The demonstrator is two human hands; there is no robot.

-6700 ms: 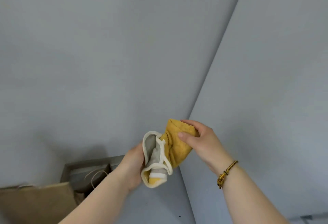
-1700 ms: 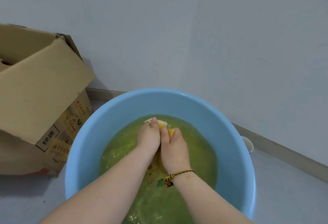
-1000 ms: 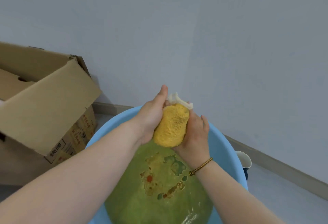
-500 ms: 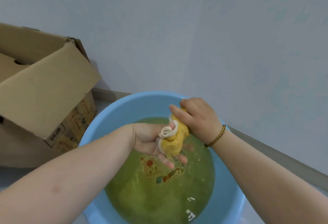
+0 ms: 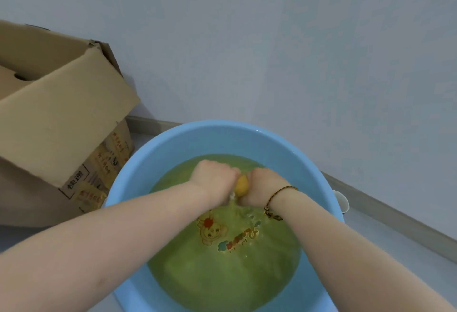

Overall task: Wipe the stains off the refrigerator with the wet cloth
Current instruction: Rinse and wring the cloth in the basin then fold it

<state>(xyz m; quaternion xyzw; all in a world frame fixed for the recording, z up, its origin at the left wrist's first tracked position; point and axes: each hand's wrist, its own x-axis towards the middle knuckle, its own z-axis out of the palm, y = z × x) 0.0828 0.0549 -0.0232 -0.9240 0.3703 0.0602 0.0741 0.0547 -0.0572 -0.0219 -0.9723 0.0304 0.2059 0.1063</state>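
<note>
A yellow cloth is bunched tight between both my fists, only a small wedge of it showing. My left hand grips its left end and my right hand grips its right end, knuckles up. Water dribbles from the cloth into the blue plastic basin below, which holds greenish water over a cartoon print on its bottom. The refrigerator is not in sight.
An open cardboard box with printed sides stands against the basin's left side. Grey-white walls meet in a corner behind the basin, with a skirting strip along the floor. A small white cup sits behind the basin's right rim.
Half a second ago my left palm lay open under the cloth while my right hand held it from above. Now both fists are clenched on it, lower over the water, and water runs out.
</note>
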